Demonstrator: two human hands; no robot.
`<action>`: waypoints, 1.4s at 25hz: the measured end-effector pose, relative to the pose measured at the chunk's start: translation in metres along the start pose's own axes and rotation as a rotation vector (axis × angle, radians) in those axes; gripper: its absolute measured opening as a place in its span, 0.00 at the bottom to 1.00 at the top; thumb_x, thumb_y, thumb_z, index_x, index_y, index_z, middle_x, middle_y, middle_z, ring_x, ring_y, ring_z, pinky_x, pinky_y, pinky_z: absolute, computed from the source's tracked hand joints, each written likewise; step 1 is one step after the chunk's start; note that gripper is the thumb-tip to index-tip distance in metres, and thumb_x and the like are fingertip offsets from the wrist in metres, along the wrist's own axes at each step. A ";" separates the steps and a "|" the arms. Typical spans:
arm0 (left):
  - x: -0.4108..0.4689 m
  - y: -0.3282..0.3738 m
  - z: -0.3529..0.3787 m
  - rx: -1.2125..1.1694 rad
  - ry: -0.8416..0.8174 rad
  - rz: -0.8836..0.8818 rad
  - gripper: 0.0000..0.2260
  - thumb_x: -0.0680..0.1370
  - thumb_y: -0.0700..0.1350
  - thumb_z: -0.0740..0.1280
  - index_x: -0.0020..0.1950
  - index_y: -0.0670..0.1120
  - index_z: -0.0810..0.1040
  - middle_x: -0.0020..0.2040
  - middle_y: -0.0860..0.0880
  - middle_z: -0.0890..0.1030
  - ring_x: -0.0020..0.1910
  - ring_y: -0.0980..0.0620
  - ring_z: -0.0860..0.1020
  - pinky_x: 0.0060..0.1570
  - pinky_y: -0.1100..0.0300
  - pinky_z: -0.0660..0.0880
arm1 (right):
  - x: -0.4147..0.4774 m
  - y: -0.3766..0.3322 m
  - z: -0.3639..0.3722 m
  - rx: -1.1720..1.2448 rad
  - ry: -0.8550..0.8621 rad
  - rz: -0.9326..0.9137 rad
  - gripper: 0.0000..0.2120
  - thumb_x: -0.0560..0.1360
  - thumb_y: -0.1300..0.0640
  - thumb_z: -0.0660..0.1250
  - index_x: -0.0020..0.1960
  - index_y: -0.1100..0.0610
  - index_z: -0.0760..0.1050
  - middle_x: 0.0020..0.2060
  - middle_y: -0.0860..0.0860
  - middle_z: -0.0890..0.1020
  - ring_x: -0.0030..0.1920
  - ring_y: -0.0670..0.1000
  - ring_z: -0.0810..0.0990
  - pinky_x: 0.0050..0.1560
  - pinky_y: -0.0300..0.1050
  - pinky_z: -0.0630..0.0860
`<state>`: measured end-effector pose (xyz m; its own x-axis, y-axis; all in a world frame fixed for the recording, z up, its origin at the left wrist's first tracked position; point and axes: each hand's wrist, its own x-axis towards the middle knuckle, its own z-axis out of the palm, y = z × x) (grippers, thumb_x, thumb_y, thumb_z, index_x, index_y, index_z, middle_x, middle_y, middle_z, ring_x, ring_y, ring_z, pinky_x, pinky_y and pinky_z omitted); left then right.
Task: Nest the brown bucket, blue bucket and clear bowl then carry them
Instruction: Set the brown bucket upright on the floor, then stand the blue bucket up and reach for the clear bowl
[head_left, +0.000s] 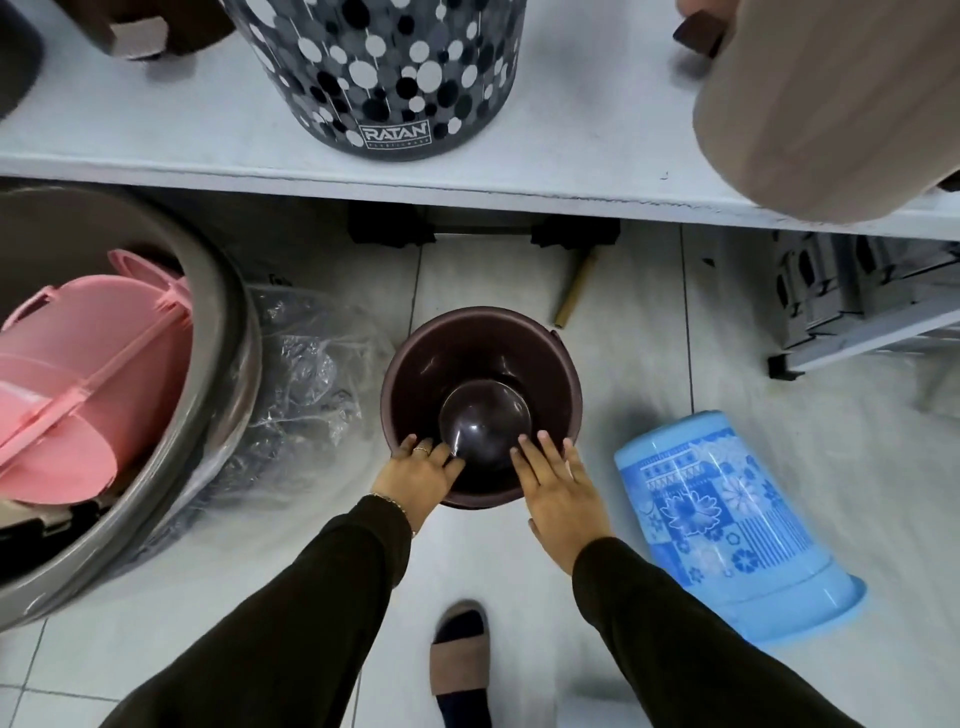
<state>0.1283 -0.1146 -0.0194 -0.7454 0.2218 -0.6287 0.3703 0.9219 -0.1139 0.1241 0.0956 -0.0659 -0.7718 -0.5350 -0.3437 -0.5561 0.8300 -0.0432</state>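
The brown bucket stands upright on the tiled floor straight below me. Inside it, a clear bowl sits bottom-up like a dome, low against the near wall. My left hand rests on the bucket's near rim, its thumb against the bowl's left side. On the bowl's right side, my right hand presses with straight fingers. The bowl is held between the two hands. The blue bucket, printed with flowers, lies tipped on the floor to the right, apart from both hands.
A white shelf runs across above, carrying a dotted bin and a beige container. Left stands a big grey tub with pink buckets, and crumpled plastic wrap beside it. Grey crates sit right. My sandalled foot is below.
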 end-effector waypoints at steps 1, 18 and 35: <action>-0.005 0.004 -0.003 -0.001 -0.003 -0.017 0.38 0.72 0.35 0.68 0.78 0.47 0.55 0.75 0.44 0.62 0.76 0.41 0.60 0.77 0.46 0.55 | -0.011 0.009 -0.004 -0.020 0.004 0.027 0.39 0.71 0.58 0.72 0.77 0.61 0.59 0.77 0.59 0.62 0.77 0.61 0.57 0.76 0.61 0.52; -0.001 0.397 0.001 -0.878 -0.040 -0.180 0.31 0.73 0.59 0.68 0.73 0.52 0.62 0.75 0.52 0.64 0.68 0.48 0.71 0.67 0.56 0.66 | -0.249 0.275 0.079 0.161 -0.358 0.334 0.33 0.78 0.58 0.61 0.79 0.54 0.50 0.76 0.53 0.63 0.74 0.57 0.64 0.73 0.54 0.63; 0.130 0.366 -0.118 -1.680 0.376 -0.440 0.08 0.79 0.46 0.64 0.56 0.52 0.67 0.50 0.34 0.81 0.41 0.39 0.82 0.45 0.44 0.83 | -0.194 0.365 0.059 0.428 0.129 0.614 0.42 0.76 0.51 0.67 0.79 0.60 0.47 0.79 0.60 0.50 0.77 0.63 0.56 0.76 0.58 0.58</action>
<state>0.1016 0.2895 -0.0518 -0.7874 -0.2763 -0.5510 -0.6049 0.1750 0.7768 0.0893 0.5122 -0.0704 -0.9488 0.0504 -0.3119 0.1327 0.9595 -0.2485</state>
